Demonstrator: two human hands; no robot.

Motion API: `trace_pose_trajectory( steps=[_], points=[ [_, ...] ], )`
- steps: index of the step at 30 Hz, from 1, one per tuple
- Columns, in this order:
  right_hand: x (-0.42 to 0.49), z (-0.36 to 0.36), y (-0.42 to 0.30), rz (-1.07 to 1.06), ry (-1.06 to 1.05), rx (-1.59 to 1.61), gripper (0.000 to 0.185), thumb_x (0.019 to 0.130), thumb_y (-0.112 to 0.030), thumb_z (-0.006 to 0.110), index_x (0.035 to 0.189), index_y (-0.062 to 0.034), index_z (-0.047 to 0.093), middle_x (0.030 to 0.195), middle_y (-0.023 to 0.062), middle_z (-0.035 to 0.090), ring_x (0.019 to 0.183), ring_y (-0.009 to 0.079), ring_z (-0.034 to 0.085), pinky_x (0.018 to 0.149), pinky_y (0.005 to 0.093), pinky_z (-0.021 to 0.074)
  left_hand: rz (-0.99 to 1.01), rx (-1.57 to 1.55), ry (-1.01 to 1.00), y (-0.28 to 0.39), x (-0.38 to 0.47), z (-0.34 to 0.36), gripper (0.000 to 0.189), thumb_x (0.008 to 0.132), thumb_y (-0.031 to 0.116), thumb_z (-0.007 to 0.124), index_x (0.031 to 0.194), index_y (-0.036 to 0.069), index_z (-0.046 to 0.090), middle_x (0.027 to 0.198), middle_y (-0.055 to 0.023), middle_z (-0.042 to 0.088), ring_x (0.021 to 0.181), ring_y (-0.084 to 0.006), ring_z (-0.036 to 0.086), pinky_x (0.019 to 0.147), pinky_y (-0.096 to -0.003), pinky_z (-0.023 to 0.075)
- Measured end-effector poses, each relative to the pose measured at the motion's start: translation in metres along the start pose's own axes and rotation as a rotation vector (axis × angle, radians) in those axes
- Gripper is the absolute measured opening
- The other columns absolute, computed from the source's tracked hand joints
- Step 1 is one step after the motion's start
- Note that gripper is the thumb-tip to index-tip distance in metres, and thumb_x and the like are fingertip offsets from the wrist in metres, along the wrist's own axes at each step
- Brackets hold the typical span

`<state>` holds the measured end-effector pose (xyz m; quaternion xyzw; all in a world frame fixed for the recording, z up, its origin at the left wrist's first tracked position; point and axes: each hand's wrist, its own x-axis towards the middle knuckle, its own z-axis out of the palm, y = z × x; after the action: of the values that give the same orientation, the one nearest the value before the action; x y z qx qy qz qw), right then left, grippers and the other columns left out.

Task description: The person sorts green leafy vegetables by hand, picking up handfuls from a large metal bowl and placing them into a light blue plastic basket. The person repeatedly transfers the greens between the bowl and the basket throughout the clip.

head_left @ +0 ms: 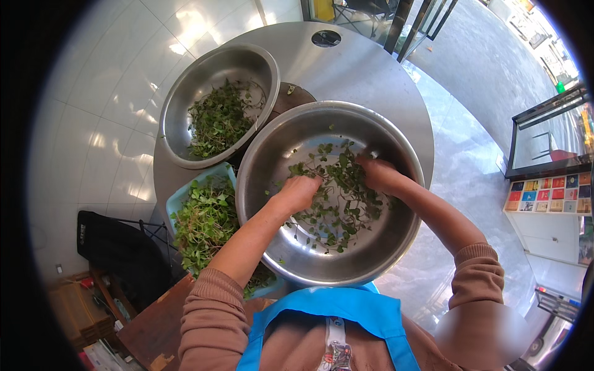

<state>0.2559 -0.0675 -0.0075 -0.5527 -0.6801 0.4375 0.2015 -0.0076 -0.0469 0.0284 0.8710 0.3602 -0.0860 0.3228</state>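
Both my hands reach into a large stainless steel basin (274,139) right in front of me, where leafy green sprouts (341,204) lie loosely over the bottom. My left hand (299,192) is at the left edge of the sprouts, fingers curled towards them; its fingertips are partly hidden. My right hand (377,174) is among the leaves near the basin's right wall, and the leaves cover its fingers. A second steel basin (172,139) at the upper left holds a heap of darker sprouts (218,120). Left of the large basin, a light blue plastic basket (175,204) is piled with sprouts (204,222).
The basins stand on a round metal table (371,69) with a dark round inset at its far side. A black folding chair (120,255) and a brown wooden surface (158,320) are at the lower left. Glass doors (547,134) stand on the right.
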Motion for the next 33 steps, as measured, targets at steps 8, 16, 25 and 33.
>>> trace_pose_trajectory(
  steps=[8,16,25,33],
  points=[
    [-0.02,-0.041,-0.016,0.05,-0.2,0.177,0.02,0.076,-0.004,0.062,0.096,-0.0018,0.064,0.08,0.0082,0.065,0.063,0.0154,0.062,0.057,0.0296,0.0511,0.093,-0.397,0.207,0.001,-0.038,-0.031,0.012,0.072,0.01,0.062,0.082,0.005,0.062,0.074,-0.0171,0.063,0.073,-0.0343,0.063,0.067,-0.0433,0.0488],
    [-0.044,0.037,0.041,0.167,-0.502,0.132,0.018,0.072,-0.01,0.064,0.09,-0.0066,0.064,0.086,0.0114,0.063,0.076,0.0237,0.061,0.071,0.0347,0.0498,0.041,-0.035,0.038,0.053,-0.036,0.02,0.023,0.07,0.006,0.059,0.093,0.002,0.058,0.078,-0.0205,0.063,0.079,-0.0382,0.063,0.068,-0.0465,0.0496],
    [-0.042,0.087,-0.029,-0.169,-0.392,-0.369,0.012,0.071,-0.008,0.062,0.084,-0.0079,0.06,0.099,0.0139,0.059,0.085,0.032,0.06,0.073,0.0386,0.048,-0.056,0.084,0.092,0.042,-0.051,0.02,0.021,0.068,0.0,0.058,0.089,0.0,0.058,0.08,-0.0194,0.065,0.083,-0.0384,0.063,0.068,-0.0469,0.0497],
    [-0.044,0.052,0.01,-0.047,-0.523,-0.23,0.019,0.074,-0.011,0.063,0.093,-0.0068,0.062,0.084,0.0139,0.064,0.081,0.029,0.063,0.071,0.038,0.0487,0.105,-0.06,-0.167,0.033,-0.056,0.03,0.021,0.069,0.001,0.057,0.09,0.0,0.059,0.083,-0.0204,0.064,0.085,-0.0392,0.062,0.07,-0.0465,0.0491]
  ],
)
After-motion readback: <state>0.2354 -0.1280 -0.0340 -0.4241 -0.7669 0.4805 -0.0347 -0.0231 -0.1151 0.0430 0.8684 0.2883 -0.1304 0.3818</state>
